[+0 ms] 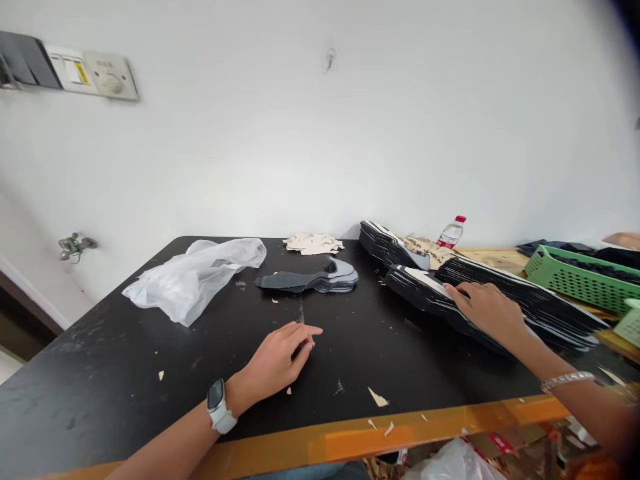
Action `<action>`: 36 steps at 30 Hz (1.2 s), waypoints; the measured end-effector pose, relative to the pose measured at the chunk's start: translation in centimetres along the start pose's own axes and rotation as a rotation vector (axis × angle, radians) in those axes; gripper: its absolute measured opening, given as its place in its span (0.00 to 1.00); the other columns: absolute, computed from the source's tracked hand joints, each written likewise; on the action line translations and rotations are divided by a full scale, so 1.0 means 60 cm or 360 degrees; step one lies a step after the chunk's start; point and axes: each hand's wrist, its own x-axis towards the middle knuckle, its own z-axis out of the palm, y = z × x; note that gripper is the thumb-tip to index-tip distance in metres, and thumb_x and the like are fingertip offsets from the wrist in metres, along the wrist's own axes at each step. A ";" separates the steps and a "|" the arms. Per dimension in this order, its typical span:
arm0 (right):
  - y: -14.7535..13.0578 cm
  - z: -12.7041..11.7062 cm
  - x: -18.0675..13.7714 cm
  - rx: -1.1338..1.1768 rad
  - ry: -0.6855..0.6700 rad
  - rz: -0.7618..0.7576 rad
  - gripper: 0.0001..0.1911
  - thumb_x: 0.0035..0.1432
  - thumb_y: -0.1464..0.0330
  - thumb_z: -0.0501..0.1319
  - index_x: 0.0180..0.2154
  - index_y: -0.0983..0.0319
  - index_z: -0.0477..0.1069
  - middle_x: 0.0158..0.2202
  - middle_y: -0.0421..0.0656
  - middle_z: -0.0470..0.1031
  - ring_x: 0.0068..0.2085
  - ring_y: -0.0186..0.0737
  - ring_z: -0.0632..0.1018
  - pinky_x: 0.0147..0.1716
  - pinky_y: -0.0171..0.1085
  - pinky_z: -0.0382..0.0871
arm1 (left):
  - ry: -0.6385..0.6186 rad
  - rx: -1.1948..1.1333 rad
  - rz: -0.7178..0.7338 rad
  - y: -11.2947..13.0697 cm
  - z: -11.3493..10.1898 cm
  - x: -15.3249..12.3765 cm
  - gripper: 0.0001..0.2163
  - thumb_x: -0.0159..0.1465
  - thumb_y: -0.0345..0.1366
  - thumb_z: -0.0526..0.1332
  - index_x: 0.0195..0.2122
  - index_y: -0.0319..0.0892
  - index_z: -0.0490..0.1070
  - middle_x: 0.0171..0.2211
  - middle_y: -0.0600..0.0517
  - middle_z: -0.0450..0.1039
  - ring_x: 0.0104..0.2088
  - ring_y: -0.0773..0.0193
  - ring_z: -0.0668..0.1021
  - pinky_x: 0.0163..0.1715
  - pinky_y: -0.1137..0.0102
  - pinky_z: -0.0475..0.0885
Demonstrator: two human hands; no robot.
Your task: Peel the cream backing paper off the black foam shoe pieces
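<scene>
Laying your right hand (487, 310) flat and unclenched on the stack of cutouts (545, 303), left hand (277, 363) loose and empty, you face sheets that look light and floppy, probably best pinched edgewise.

Black cut pieces (550, 310), white-faced, long fanned stack, lying flat

Left hand (277, 363) — a watch (219, 403) is worn at the wrist: dark rectangular face, rounded corners, pale grey strap.
Right hand (487, 310) — a thin silver link bracelet (567, 380) is worn at the wrist.
</scene>
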 end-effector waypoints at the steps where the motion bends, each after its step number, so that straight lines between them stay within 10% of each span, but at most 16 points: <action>1: -0.005 0.006 0.001 -0.0001 0.0091 -0.0037 0.24 0.63 0.53 0.44 0.39 0.61 0.72 0.39 0.53 0.77 0.46 0.61 0.72 0.32 0.47 0.65 | 0.0005 0.0001 -0.0013 0.000 -0.001 0.000 0.15 0.70 0.35 0.49 0.56 0.47 0.63 0.40 0.51 0.73 0.41 0.62 0.76 0.42 0.68 0.72; 6: -0.092 0.013 0.022 0.0255 0.0415 -0.0473 0.25 0.64 0.55 0.47 0.52 0.65 0.66 0.52 0.54 0.71 0.53 0.57 0.69 0.51 0.52 0.62 | 0.0039 0.0042 -0.0020 -0.004 -0.004 0.002 0.15 0.69 0.34 0.49 0.56 0.46 0.63 0.39 0.51 0.74 0.42 0.62 0.76 0.41 0.68 0.72; 11: -0.262 0.037 0.045 0.0612 0.0142 -0.1055 0.22 0.63 0.56 0.50 0.53 0.60 0.66 0.54 0.50 0.71 0.56 0.50 0.69 0.57 0.49 0.59 | 0.0222 0.0125 -0.0080 -0.039 -0.012 0.010 0.12 0.68 0.34 0.50 0.48 0.43 0.71 0.41 0.49 0.75 0.43 0.61 0.76 0.46 0.65 0.71; 17: -0.401 0.086 0.084 0.0749 0.0050 -0.1182 0.24 0.64 0.55 0.49 0.54 0.60 0.68 0.53 0.51 0.73 0.58 0.52 0.68 0.56 0.52 0.60 | 0.0406 0.0140 -0.0272 -0.072 -0.019 0.012 0.11 0.67 0.33 0.51 0.45 0.42 0.72 0.36 0.50 0.76 0.39 0.61 0.77 0.42 0.66 0.73; 32: -0.316 0.002 0.061 0.0883 -0.0113 -0.1358 0.19 0.63 0.56 0.52 0.50 0.55 0.70 0.50 0.46 0.74 0.51 0.49 0.74 0.49 0.48 0.68 | 0.0756 0.0128 -0.0196 -0.041 -0.010 0.009 0.15 0.66 0.34 0.53 0.54 0.43 0.62 0.52 0.44 0.64 0.54 0.57 0.70 0.54 0.59 0.69; 36: -0.276 0.006 0.039 0.0812 -0.0397 -0.1393 0.24 0.59 0.51 0.55 0.54 0.52 0.68 0.51 0.45 0.74 0.52 0.50 0.73 0.50 0.48 0.67 | 0.0359 0.0253 -0.0178 -0.044 0.008 0.000 0.20 0.64 0.42 0.59 0.55 0.42 0.62 0.58 0.41 0.62 0.61 0.51 0.64 0.59 0.52 0.62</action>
